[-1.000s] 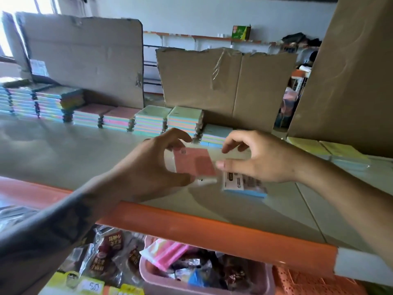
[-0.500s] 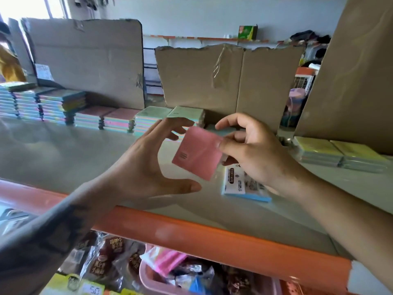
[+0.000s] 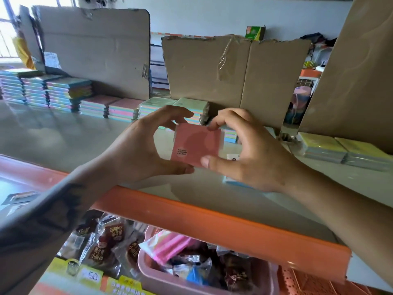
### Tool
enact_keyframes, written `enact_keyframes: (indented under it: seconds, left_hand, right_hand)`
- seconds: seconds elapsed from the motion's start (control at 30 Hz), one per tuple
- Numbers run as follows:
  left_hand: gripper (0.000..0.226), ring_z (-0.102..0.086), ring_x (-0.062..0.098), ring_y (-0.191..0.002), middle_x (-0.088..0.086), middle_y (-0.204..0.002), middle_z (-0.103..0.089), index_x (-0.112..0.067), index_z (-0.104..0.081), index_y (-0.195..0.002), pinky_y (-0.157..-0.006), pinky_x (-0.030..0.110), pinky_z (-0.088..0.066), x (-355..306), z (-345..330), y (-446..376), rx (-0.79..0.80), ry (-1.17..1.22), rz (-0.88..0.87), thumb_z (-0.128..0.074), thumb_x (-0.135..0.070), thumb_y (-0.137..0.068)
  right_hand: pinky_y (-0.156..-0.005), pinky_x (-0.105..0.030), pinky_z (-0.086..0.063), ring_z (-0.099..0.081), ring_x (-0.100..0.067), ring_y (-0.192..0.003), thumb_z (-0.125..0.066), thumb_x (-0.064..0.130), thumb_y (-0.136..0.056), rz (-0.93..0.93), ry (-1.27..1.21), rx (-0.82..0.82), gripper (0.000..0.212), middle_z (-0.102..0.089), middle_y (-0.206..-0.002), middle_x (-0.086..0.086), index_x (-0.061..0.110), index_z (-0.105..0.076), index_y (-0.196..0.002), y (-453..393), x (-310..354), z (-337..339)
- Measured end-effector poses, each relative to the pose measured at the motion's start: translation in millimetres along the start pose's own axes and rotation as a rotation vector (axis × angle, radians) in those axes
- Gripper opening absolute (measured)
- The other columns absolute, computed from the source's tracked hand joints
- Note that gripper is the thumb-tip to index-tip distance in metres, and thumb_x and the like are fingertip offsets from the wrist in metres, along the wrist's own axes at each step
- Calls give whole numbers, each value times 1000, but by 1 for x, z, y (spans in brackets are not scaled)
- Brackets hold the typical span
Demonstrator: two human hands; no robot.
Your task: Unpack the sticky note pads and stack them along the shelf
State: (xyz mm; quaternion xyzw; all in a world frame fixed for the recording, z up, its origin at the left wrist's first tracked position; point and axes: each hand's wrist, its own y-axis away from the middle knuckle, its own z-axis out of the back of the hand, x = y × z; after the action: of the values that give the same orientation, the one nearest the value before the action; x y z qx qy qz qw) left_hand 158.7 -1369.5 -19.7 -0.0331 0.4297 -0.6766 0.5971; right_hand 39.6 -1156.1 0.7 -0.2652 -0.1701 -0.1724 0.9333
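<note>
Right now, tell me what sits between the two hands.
In the head view, a pink sticky note pad lies between them, pinched by the left hand and the right hand above the shelf.

Bare shelf surface (image 3: pixel 63 137) is lying open across the front left, offering passage. Stacks of sticky note pads (image 3: pixel 70 92) are lining the rear edge. Cardboard panels (image 3: pixel 234 77) are standing upright behind them, blocking reach beyond. At right, yellow pads (image 3: pixel 344 150) and a large cardboard sheet (image 3: pixel 357 81) are narrowing the room.
</note>
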Motion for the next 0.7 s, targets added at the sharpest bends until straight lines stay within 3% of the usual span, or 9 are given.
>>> enact_keyframes:
  seconds: [0.07, 0.17, 0.27, 0.37, 0.5, 0.6, 0.7]
  left_hand:
    - [92, -64, 11, -111, -16, -120, -62, -30, -56, -132, -101, 41, -50, 0, 1, 0, -8, 37, 15, -92, -53, -50]
    - [90, -64, 10, -108, -13, -116, -63, -34, -54, -128, -97, 37, -50, 0, 6, 0, -19, 35, 35, -96, -48, -49]
    - [88, -65, 11, -107, -12, -116, -62, -35, -52, -125, -95, 35, -51, 5, 14, 1, -9, 33, 15, -100, -40, -51]
    - [86, -64, 11, -109, -11, -118, -62, -38, -50, -124, -94, 35, -51, 18, 30, 0, 19, 28, 9, -98, -41, -53]
    - [103, -54, -2, -119, -18, -126, -60, -52, -32, -141, -97, 27, -44, 50, 77, 6, 120, -102, 73, -86, -67, -54]
    - [109, -48, 4, -129, -19, -141, -51, -53, -23, -149, -102, 32, -42, 88, 122, 13, 156, -165, 179, -69, -87, -56]
    - [107, -39, 12, -140, -19, -156, -38, -54, -20, -151, -113, 42, -38, 131, 164, 17, 260, -346, 246, -49, -101, -59]
  right_hand:
    - [-111, -30, -32, -38, -10, -134, -70, 66, -68, 45, 181, 47, 64, -39, -143, 12, 37, -53, -122, 1, 6, 1]
    - [-107, -45, -36, -42, -20, -133, -62, 67, -66, 76, 429, 77, 63, -45, -143, 10, 35, -52, -119, -5, 18, 3]
    - [-99, -47, -41, -54, -19, -114, -58, 66, -64, 57, 489, 110, 56, -59, -122, 13, 35, -53, -111, -19, 29, 2]
    - [-97, -41, -39, -51, -16, -105, -62, 65, -63, 37, 438, 119, 55, -56, -109, 16, 39, -50, -111, -37, 40, -8]
    - [-101, -38, -35, -43, -9, -106, -64, 69, -64, 7, 358, 157, 64, -53, -111, 21, 44, -51, -121, -72, 60, -29]
    - [-104, -46, -38, -44, -11, -112, -60, 75, -62, -25, 335, 156, 67, -55, -116, 22, 52, -49, -124, -110, 76, -42]
    - [-108, -46, -36, -44, -16, -119, -74, 67, -70, -70, 334, 149, 61, -56, -126, 21, 53, -52, -125, -153, 91, -56]
